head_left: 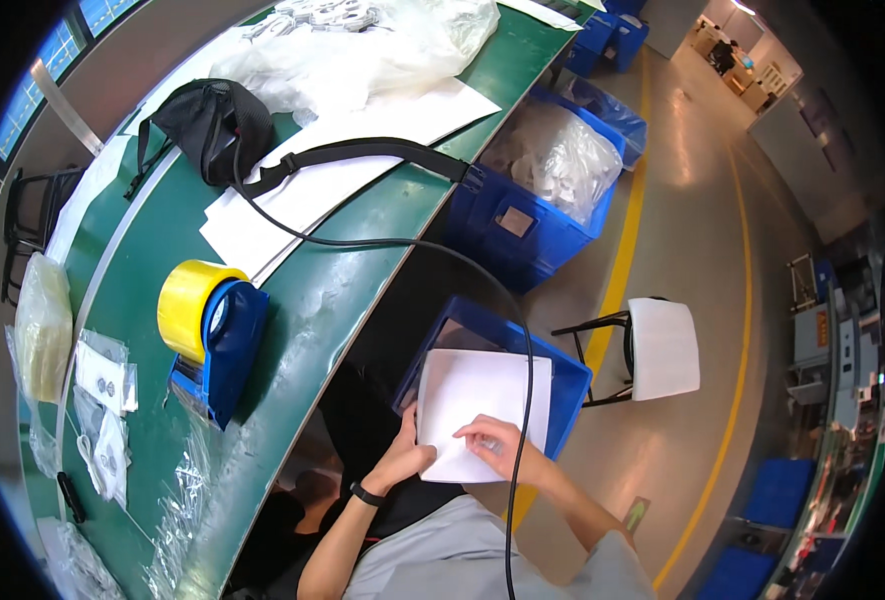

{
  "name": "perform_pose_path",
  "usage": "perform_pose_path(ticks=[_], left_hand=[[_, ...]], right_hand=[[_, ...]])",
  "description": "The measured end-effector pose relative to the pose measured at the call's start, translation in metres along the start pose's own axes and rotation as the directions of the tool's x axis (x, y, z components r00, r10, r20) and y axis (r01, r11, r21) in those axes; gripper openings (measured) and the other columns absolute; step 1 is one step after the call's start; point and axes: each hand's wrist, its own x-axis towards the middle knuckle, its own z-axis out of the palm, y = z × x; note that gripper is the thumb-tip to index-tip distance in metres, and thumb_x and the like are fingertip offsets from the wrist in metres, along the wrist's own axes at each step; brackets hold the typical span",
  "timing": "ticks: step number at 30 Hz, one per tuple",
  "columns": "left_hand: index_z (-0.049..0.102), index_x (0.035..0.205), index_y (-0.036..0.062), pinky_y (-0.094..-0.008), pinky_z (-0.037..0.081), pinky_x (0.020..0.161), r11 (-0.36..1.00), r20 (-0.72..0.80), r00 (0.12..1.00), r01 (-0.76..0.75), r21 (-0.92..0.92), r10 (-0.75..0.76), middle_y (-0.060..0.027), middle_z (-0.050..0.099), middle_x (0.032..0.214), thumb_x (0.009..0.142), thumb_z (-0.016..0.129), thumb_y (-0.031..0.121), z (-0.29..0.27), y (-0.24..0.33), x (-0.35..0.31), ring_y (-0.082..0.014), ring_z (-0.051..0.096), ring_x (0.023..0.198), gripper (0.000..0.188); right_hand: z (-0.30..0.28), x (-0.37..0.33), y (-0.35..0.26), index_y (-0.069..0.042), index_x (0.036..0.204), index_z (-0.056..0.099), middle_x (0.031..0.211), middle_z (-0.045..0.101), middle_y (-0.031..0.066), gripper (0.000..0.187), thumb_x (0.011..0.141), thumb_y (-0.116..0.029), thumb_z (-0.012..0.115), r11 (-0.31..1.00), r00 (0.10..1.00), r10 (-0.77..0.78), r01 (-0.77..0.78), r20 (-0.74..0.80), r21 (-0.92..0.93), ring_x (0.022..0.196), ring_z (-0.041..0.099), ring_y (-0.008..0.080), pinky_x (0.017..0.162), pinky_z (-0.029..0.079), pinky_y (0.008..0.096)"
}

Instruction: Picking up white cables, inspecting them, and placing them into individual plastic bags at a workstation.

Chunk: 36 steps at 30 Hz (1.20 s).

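Note:
A stack of white paper sheets (482, 390) lies over a blue plastic bin (562, 400) in front of my body. Closed on the stack's near left edge, my left hand (400, 458) has its thumb on top; its other fingers are partly hidden by the paper. A dark band circles that wrist. My right hand (497, 443) is over the paper's lower right part, fingers curled inward, the index fingertip close to the surface. No object shows in those fingers. A black cable (524, 400) crosses in front of the sheets, next to the right hand.
On the green table (332, 290) at left are a blue tape dispenser (232, 350) with yellow tape, a black pouch (217, 125), white sheets (262, 225) and small plastic bags (107, 375). A bag-filled blue bin (522, 215) and a white-backed chair (664, 348) stand beyond.

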Motion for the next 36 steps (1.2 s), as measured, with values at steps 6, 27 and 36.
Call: perform_pose_path(ticks=[6,27,36], left_hand=[[0.014,0.148,-0.0055,-0.0361,0.029,0.112,0.999,0.007,1.000,-0.015,0.028,0.015,-0.0262,0.038,0.139,0.064,0.058,0.013,-0.003,-0.007,0.004,-0.0358,0.040,0.131,0.097],[0.067,0.093,-0.0077,-0.0288,0.044,0.086,0.958,-0.170,0.948,0.283,0.052,-0.271,-0.0138,0.067,0.097,0.090,0.053,0.017,-0.077,-0.014,-0.147,-0.0209,0.059,0.089,0.029],[0.050,0.126,-0.0108,-0.0304,0.044,0.094,0.985,-0.214,0.965,0.131,-0.112,-0.153,-0.0138,0.062,0.116,0.090,0.058,0.012,-0.046,-0.032,-0.166,-0.0208,0.057,0.106,0.044]], right_hand=[[-0.022,0.001,0.004,-0.001,0.116,0.063,0.098,0.058,0.0026,0.027,0.089,-0.001,0.061,0.941,0.968,0.168,-0.102,-0.185,0.322,0.087,0.054,0.0100,0.080,0.043,0.0234],[-0.077,-0.008,-0.011,0.000,0.125,0.054,0.099,0.053,0.0038,0.039,0.087,-0.001,0.062,0.684,0.763,0.047,0.446,-0.644,0.578,0.086,0.052,0.0142,0.079,0.046,0.0274],[-0.083,0.000,-0.146,-0.001,0.111,0.059,0.096,0.049,0.0047,0.023,0.088,0.003,0.059,0.768,0.447,-0.467,0.632,-0.763,-0.100,0.086,0.050,0.0125,0.075,0.042,0.0250]])
